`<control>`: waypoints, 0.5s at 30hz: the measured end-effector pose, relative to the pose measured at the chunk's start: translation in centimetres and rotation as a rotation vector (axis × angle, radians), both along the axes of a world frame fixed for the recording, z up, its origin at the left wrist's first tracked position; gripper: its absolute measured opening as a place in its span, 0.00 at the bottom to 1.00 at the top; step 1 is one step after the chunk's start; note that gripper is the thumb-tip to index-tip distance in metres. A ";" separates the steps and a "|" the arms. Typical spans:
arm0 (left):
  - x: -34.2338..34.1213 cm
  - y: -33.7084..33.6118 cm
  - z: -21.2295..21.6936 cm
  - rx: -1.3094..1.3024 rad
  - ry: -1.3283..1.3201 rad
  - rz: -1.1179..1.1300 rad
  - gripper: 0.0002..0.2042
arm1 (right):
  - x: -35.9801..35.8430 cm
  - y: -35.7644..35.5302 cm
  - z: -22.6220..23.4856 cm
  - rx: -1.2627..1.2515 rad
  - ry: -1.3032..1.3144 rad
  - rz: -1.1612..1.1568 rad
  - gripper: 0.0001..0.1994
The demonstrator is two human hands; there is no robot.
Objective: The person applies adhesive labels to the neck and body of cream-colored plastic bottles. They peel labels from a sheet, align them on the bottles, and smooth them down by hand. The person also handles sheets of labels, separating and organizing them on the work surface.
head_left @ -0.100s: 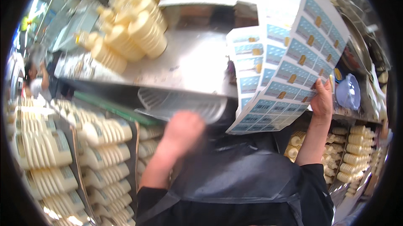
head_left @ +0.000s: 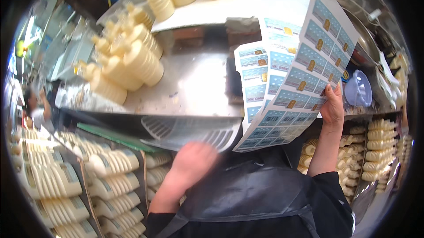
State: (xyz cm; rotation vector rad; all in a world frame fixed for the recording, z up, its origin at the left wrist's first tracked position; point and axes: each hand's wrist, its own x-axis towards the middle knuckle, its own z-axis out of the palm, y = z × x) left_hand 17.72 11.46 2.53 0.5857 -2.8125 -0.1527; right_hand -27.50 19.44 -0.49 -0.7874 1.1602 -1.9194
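— Has anything moved since before?
— Only slightly: the blurred left hand (head_left: 192,160) is staying low by the grey steel counter (head_left: 194,87); its grip I cannot tell.
— And the right hand (head_left: 332,107)?
— It is pinching the big white sheet of blue rectangular stickers (head_left: 300,70), upright above the counter.

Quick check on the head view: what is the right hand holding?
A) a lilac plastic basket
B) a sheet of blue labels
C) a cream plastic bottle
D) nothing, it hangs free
B: the right hand grips the edge of the sheet of blue labels, raised above the metal table; the cream bottles and the lilac basket lie apart from it.
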 end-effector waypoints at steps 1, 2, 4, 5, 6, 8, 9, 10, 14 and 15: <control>0.0 -0.3 1.7 0.018 0.036 0.008 0.08 | -0.3 0.6 0.4 -0.030 -0.033 -0.009 0.22; 0.3 -0.6 4.0 -0.005 0.023 0.086 0.09 | -0.8 1.2 0.7 -0.055 -0.053 -0.026 0.22; 1.2 -1.1 7.7 -0.093 0.059 0.207 0.09 | -1.8 2.5 1.5 -0.099 -0.080 -0.052 0.22; 1.6 -1.4 9.1 -0.153 0.099 0.247 0.08 | -2.5 3.1 1.6 -0.098 -0.073 -0.059 0.22; 2.4 -1.6 10.2 -0.216 0.121 0.278 0.10 | -3.0 3.7 1.3 -0.097 -0.063 -0.074 0.23; 4.0 -1.0 13.0 -0.249 0.227 0.373 0.13 | -4.5 4.4 0.6 -0.097 -0.057 -0.072 0.24; 4.6 -0.6 14.3 -0.221 0.313 0.423 0.13 | -4.8 4.4 0.5 -0.104 -0.058 -0.069 0.24; 5.4 -0.5 15.5 -0.269 0.354 0.441 0.12 | -5.0 4.4 0.5 -0.109 -0.059 -0.065 0.23; 8.4 -3.6 18.3 -0.370 0.626 0.604 0.08 | -5.6 5.6 1.2 -0.209 -0.090 -0.041 0.23; 8.1 -4.3 18.7 -0.313 0.758 0.695 0.09 | -5.7 5.8 1.2 -0.241 -0.098 -0.024 0.23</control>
